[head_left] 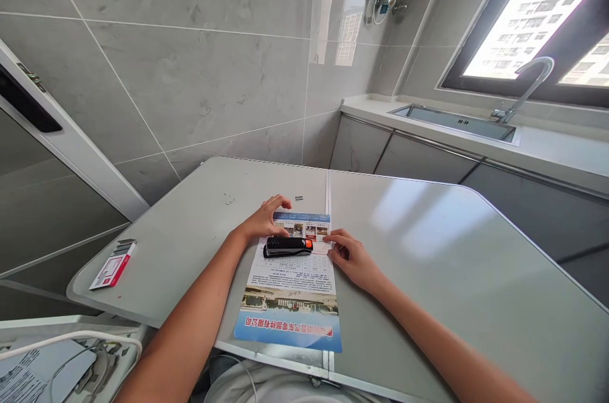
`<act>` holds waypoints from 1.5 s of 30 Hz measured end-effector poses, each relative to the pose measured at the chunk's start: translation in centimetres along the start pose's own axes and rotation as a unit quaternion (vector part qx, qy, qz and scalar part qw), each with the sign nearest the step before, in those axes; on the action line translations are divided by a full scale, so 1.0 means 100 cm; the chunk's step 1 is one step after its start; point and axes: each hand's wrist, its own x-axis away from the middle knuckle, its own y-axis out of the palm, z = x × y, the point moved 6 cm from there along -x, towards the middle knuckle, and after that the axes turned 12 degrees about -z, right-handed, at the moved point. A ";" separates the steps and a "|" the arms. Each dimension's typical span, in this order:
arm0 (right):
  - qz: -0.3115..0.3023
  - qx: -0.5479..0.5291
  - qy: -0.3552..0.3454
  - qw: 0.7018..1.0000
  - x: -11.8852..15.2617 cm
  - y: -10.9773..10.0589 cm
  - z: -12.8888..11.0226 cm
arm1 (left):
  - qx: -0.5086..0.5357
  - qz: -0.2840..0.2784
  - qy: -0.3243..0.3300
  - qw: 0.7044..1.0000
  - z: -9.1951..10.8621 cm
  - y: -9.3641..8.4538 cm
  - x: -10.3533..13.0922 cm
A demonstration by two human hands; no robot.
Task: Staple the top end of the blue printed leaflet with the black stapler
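Note:
A black stapler (288, 247) with an orange end lies crosswise on a printed leaflet (291, 323), which shows blue bands, small photos and text. My left hand (264, 219) is at the leaflet's upper left, thumb and fingers spread apart, with the thumb tip close to the stapler's top. On the other side, my right hand (349, 257) rests at the leaflet's right edge. Its index finger and thumb are apart, pointing toward the stapler's orange end, with nothing seen between them. Just beyond the leaflet lies a short strip of staples (299, 198).
Several loose staples (229, 198) are scattered at the back left of the folding table (404, 301). A red and white staple box (113, 264) sits near the left edge. A metal seam runs across the tabletop. Behind are a tiled wall and a counter with a sink (457, 122).

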 end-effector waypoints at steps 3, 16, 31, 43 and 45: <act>0.000 -0.002 -0.007 1.000 0.000 0.000 0.000 | -0.001 -0.001 -0.001 1.000 -0.003 0.001 -0.001; 0.015 -0.012 -0.014 1.000 0.001 -0.001 0.002 | -0.006 -0.011 -0.003 1.000 -0.002 0.002 -0.002; 0.023 -0.012 -0.010 1.000 0.001 -0.003 -0.001 | 0.004 -0.024 -0.004 1.000 0.001 0.004 -0.002; 0.035 0.022 0.019 0.999 0.002 -0.016 0.011 | -0.044 -0.030 0.017 0.998 0.004 0.010 -0.003; 0.041 0.026 0.025 0.999 0.002 -0.020 0.012 | -0.054 -0.038 0.014 0.998 0.002 0.012 -0.003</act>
